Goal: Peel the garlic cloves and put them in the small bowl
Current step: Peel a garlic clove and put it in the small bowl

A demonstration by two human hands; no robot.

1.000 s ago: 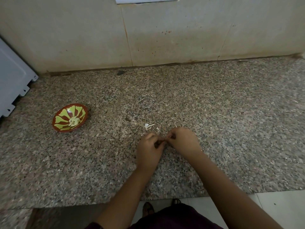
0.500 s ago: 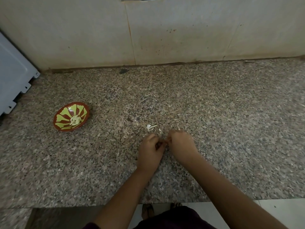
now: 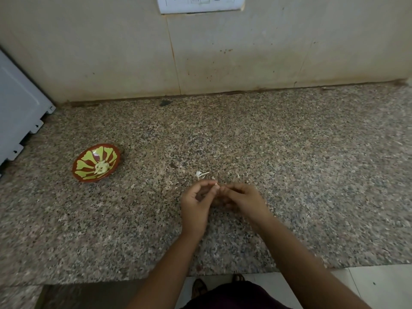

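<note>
A small red bowl (image 3: 89,177) with a yellow-green petal pattern sits on the left of the granite counter, holding several pale peeled garlic cloves (image 3: 102,167). My left hand (image 3: 195,205) and my right hand (image 3: 244,200) meet at the counter's middle, fingers curled. A tiny pale garlic clove (image 3: 215,185) shows between the fingertips of both hands, mostly hidden. Scraps of white garlic skin (image 3: 201,174) lie on the counter just beyond my hands.
The speckled granite counter (image 3: 289,152) runs to a beige tiled wall with a white switch plate (image 3: 200,4) at the top. A white appliance (image 3: 15,112) stands at the far left. The counter's front edge lies below my forearms, floor tiles beyond.
My head has tilted up, so the switch plate comes into view. My left hand's fingers have loosened into an arch while both hands stay together over the same spot.
</note>
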